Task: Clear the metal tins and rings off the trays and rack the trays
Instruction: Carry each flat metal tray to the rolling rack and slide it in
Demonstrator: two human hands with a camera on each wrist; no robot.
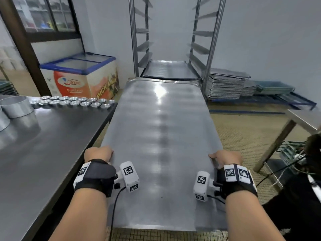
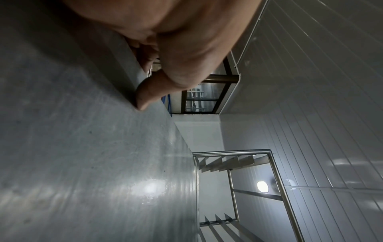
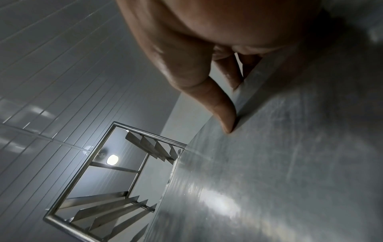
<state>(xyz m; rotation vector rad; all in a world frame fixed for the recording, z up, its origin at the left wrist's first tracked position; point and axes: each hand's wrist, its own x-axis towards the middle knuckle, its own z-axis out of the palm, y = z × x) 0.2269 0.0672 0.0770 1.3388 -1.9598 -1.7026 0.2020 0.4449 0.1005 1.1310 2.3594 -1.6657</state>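
Observation:
I hold a long bare metal tray (image 1: 161, 136) level in the air, its far end close to the steel rack (image 1: 173, 40). My left hand (image 1: 99, 153) grips the tray's left rim, thumb on top (image 2: 145, 98). On the opposite rim, my right hand (image 1: 224, 156) grips with its thumb pressed on the tray surface (image 3: 225, 117). The fingers under both rims are hidden. Another tray (image 1: 171, 69) lies on a low rack slot. Several small metal tins (image 1: 73, 101) sit in rows on the steel table (image 1: 43, 153) at left, with large metal rings (image 1: 16, 106) at its far left.
A chest freezer (image 1: 81, 75) stands behind the table. Stacked trays (image 1: 225, 86) lie on the floor right of the rack. A second table's corner (image 1: 304, 119) and cables are at right. Tiled floor shows beneath the carried tray.

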